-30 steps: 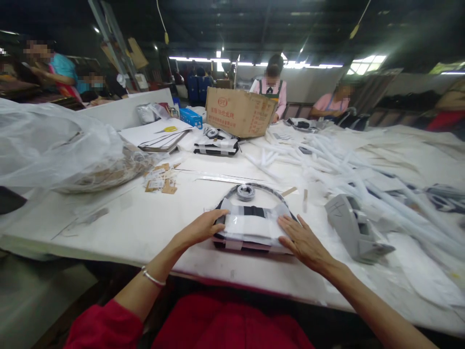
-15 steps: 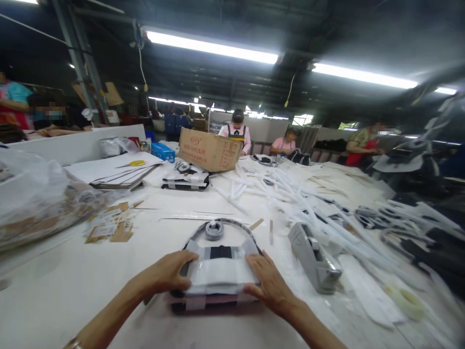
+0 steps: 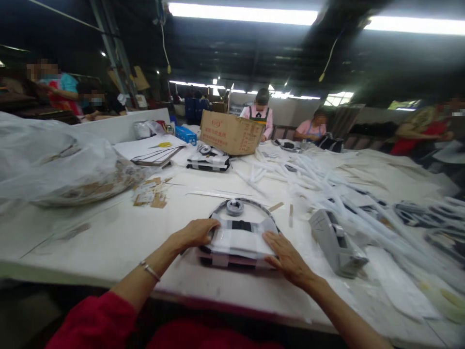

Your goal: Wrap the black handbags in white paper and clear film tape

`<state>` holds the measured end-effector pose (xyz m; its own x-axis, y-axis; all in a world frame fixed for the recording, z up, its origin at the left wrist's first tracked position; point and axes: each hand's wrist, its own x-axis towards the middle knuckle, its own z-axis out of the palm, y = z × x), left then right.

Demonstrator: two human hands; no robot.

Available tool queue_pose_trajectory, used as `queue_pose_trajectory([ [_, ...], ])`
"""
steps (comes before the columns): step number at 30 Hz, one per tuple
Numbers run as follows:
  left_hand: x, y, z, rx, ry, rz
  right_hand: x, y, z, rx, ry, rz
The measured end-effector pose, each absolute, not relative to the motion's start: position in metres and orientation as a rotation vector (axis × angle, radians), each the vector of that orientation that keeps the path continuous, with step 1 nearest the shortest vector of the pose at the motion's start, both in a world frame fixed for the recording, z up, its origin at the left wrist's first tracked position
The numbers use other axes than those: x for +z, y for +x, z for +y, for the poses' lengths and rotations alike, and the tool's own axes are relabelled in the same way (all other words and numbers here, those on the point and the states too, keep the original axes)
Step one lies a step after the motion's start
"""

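Observation:
A dark bag [image 3: 238, 242] with white wrapping across its front lies near the table's front edge. Its strap arches behind it, and a grey coil [image 3: 235, 207] rests inside that arch. My left hand [image 3: 198, 233] grips the bag's left side, its thumb in front. On the right side, my right hand [image 3: 286, 254] lies against the wrapping with its fingers spread. A grey tape dispenser [image 3: 337, 245] stands to the right of my right hand.
Behind are a cardboard box [image 3: 231, 133], another wrapped bag [image 3: 208, 162] and card sheets with yellow scissors [image 3: 164, 145]. White strips [image 3: 327, 194] cover the right side, a plastic sack [image 3: 83, 165] the left. Several people work beyond the table.
The view has tilted down and shifted left, showing the table's front edge and a red sleeve. Both hands remain at the bag's sides.

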<state>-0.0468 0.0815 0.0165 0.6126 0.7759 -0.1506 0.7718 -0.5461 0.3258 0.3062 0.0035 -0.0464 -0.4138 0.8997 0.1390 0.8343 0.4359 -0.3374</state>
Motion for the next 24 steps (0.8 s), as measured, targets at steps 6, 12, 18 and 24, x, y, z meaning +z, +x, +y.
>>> queue_pose_trajectory([
  [6,0.02,-0.054,0.066,0.198,2.502,1.171,-0.004,0.319,0.02,0.538,-1.474,-2.254],
  [12,0.017,-0.029,0.023,0.2,2.83,1.109,0.014,0.283,0.028,0.304,-1.119,-2.724],
  [18,-0.045,-0.032,0.004,0.163,2.929,1.352,0.008,0.281,0.026,0.223,-0.811,-2.92],
  [24,-0.095,-0.04,0.011,0.776,3.308,1.368,-0.042,0.289,0.043,-0.289,-0.61,-2.751],
])
